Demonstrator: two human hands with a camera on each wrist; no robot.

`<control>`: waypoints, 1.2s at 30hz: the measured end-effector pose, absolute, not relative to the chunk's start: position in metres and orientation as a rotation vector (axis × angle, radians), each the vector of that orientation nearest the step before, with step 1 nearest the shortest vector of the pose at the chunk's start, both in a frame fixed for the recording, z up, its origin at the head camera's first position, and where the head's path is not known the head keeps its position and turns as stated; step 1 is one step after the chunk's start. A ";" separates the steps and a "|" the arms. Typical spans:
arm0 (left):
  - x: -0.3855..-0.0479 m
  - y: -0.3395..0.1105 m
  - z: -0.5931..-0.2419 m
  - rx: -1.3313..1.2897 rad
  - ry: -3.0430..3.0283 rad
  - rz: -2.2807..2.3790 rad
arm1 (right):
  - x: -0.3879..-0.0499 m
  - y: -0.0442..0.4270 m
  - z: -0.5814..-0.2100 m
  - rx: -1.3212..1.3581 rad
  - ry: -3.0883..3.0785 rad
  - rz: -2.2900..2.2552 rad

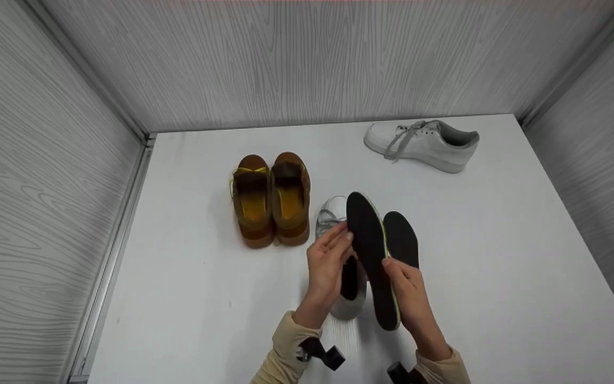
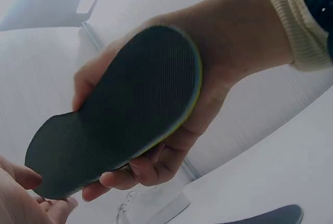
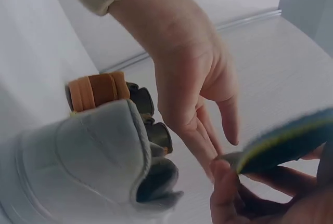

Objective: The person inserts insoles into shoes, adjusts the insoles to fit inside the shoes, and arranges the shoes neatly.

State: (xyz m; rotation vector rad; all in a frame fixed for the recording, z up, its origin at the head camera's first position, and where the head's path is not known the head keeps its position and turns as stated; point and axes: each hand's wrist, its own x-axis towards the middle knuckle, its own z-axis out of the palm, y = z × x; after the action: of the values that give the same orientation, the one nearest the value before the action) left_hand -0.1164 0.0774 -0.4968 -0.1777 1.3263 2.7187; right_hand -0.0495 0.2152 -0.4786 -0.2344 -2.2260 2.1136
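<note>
A dark insole (image 1: 368,240) with a yellow-green edge is held up between both hands. My right hand (image 1: 411,296) grips its right side; across the left wrist view, that hand (image 2: 218,42) wraps behind the insole (image 2: 140,83). My left hand (image 1: 325,266) pinches the front part's left edge; its straight fingers and thumb show in the right wrist view, where the hand (image 3: 187,68) comes from above. A second dark insole (image 1: 402,237) is to the right, its lower part hidden behind my right hand. Below the hands stands a white shoe (image 1: 347,309), partly covered, with a dark interior.
Two brown shoes (image 1: 291,213) with yellow inner soles stand side by side, left of the hands. Another white shoe (image 1: 429,146) with grey laces is at the back right of the white table (image 1: 179,298). Grey wood-grain panels (image 1: 285,64) enclose the back and sides.
</note>
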 end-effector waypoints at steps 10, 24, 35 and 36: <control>-0.120 0.059 -0.503 -0.275 1.563 2.675 | -0.051 0.210 -0.491 -0.235 -2.218 2.132; -0.108 0.061 -0.505 -0.182 1.840 2.537 | -0.052 0.176 -0.485 -0.092 -2.729 0.996; -0.111 0.059 -0.511 -0.033 1.985 2.499 | -0.060 0.178 -0.484 -0.137 -2.776 0.957; -0.113 0.057 -0.511 0.046 2.059 2.483 | -0.062 0.180 -0.481 -0.131 -2.772 0.955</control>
State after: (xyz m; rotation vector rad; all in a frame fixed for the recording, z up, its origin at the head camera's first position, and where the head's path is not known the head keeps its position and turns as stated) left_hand -0.1126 0.0575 -0.5111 0.0465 2.0592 2.4830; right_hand -0.0617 0.1800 -0.4814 -0.1313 -2.7721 0.9546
